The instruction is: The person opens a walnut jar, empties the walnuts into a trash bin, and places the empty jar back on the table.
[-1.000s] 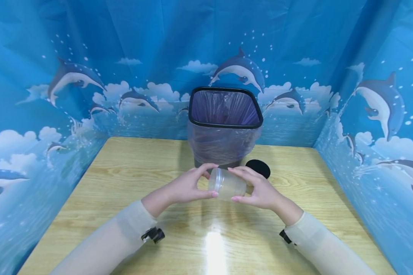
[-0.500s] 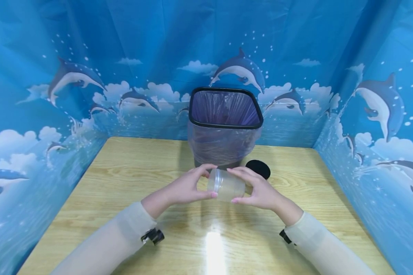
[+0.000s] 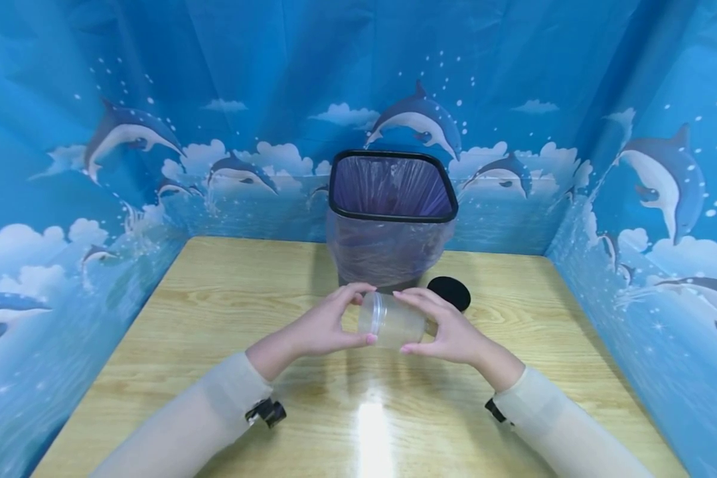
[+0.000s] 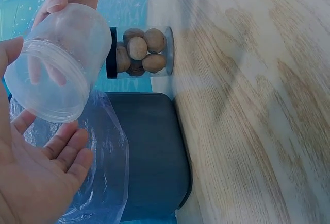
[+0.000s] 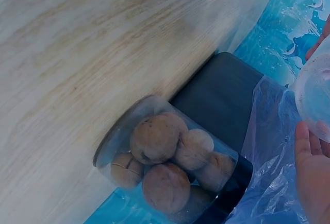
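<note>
A frosted clear plastic jar (image 3: 397,322) lies sideways in the air above the table, its open threaded mouth to the left. My left hand (image 3: 328,325) holds the mouth end between thumb and fingers. At the base end, my right hand (image 3: 451,328) grips the jar with its thumb below and fingers above. No contents show inside it in the left wrist view. Behind the right hand stands a clear jar of walnuts (image 4: 139,51) with a black lid (image 3: 449,293); the right wrist view shows the walnuts (image 5: 165,183) up close.
A dark bin (image 4: 152,157) with a black rim (image 3: 392,218) and a purple translucent bag (image 3: 388,255) stands at the back of the wooden table (image 3: 245,279), just beyond the hands. Blue dolphin-print curtains (image 3: 263,79) enclose the back and both sides.
The held jar has shifted very slightly to the left. Both hands keep their grip on it, and the bin and walnut jar stay in place.
</note>
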